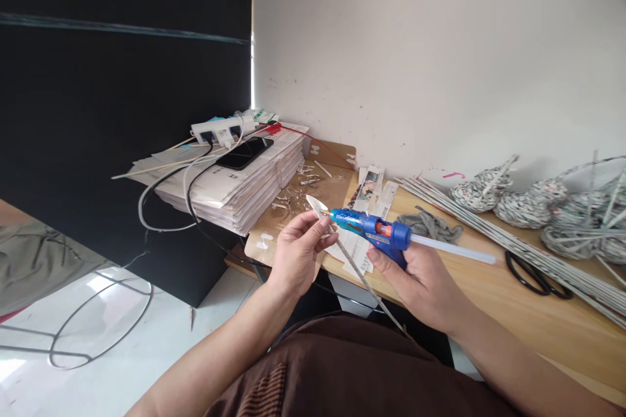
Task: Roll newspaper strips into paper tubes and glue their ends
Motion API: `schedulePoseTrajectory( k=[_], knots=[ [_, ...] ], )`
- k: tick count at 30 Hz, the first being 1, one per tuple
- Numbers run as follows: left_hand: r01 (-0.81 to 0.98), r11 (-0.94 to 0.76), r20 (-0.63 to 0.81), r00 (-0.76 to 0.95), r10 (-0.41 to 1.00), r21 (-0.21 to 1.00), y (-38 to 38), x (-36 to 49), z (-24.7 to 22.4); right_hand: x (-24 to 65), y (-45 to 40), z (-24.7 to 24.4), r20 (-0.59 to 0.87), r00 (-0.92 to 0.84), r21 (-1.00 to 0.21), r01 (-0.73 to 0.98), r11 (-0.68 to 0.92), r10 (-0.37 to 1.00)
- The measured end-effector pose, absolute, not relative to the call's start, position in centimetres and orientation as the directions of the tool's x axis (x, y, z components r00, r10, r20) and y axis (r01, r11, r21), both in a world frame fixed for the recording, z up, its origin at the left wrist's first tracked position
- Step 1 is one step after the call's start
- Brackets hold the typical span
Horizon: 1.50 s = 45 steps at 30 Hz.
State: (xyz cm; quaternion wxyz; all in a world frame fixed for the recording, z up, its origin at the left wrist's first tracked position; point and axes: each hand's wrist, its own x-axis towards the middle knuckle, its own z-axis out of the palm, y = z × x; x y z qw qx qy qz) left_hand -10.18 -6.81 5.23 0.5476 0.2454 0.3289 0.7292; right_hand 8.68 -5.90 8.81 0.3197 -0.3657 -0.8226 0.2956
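Observation:
My right hand [420, 280] is closed round the handle of a blue glue gun [372, 228], a clear glue stick [454, 249] jutting from its back. The gun's nozzle meets a small pointed piece of paper [317, 204] pinched between the thumb and fingers of my left hand [300, 251]. From below my left hand's fingers a thin paper strip [362, 277] hangs slanting down to the brown clothing on my lap. The exact spot under the nozzle is partly hidden by my left thumb.
Left of the wooden table [469, 283] rises a stack of newspapers [220, 192] bearing a phone [246, 152] and a power strip [222, 128]. Rolled paper sticks [508, 241], black-handled scissors [535, 275], a grey cloth [430, 225] and paper-cord bundles [531, 202] lie right. Cables hang near my left hand.

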Motion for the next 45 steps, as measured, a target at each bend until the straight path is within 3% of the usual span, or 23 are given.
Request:
schedulePoseTrajectory(
  k=[17,22,25,28,30,32,34,35,45],
  knots=[
    [-0.639,-0.183,-0.012,-0.288,0.958,0.747,-6.9,-10.4,5.1,9.1,-6.0,7.8,0.368,-0.467,-0.645,0.494,0.582,0.804],
    [-0.638,-0.185,-0.01,-0.289,0.957,0.747,-7.1,-10.5,5.0,8.4,-5.0,7.9,0.383,-0.419,-0.701,0.448,0.555,0.823],
    [-0.627,-0.184,-0.008,-0.29,0.957,0.757,-7.3,-10.7,4.9,7.4,-3.1,7.5,0.351,-0.327,-0.83,0.325,0.453,0.877],
    [-0.624,-0.185,-0.01,-0.295,0.955,0.759,-7.6,-11.2,4.6,6.0,-0.2,6.6,0.167,-0.336,-0.968,0.124,0.219,0.927],
    [-0.63,-0.185,-0.018,-0.302,0.953,0.754,-7.8,-11.6,4.3,4.9,2.0,5.9,0.048,-0.358,-0.988,0.119,0.096,0.932],
    [-0.637,-0.181,-0.035,-0.311,0.95,0.749,-8.0,-12.2,3.9,3.5,4.2,5.4,-0.068,-0.341,-0.95,0.311,0.044,0.938],
    [-0.644,-0.176,-0.058,-0.326,0.944,0.745,-8.3,-12.7,3.5,2.1,6.4,5.1,-0.072,-0.305,-0.776,0.615,0.139,0.95],
    [-0.647,-0.173,-0.071,-0.334,0.94,0.743,-8.4,-12.9,3.3,1.4,7.5,5.1,-0.069,-0.295,-0.727,0.669,0.154,0.953],
    [-0.666,-0.137,-0.146,-0.351,0.925,0.733,-8.8,-14.5,1.8,-4.2,13.2,4.1,-0.006,-0.239,-0.39,0.895,0.217,0.971]
  ],
)
